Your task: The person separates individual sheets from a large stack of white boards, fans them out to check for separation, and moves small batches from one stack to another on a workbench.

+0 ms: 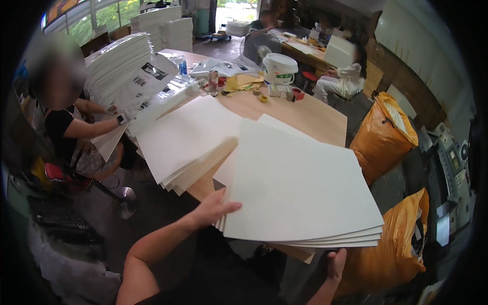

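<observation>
A stack of several large white boards fills the middle, slightly fanned at its near edge and overhanging the table's near side. My left hand grips its near left corner, the thumb on top and the fingers underneath. At the near right edge is my right hand, low against the boards. Its thumb points up just outside the edge, and its other fingers are mostly hidden below, so its grip does not show. Another pile of white boards lies to the left, its near edges uneven.
Across the wooden table stand a white bucket, a glass and tape rolls. At left, a person handles plastic-wrapped sheets. Orange sacks stand at right; other people sit farther back.
</observation>
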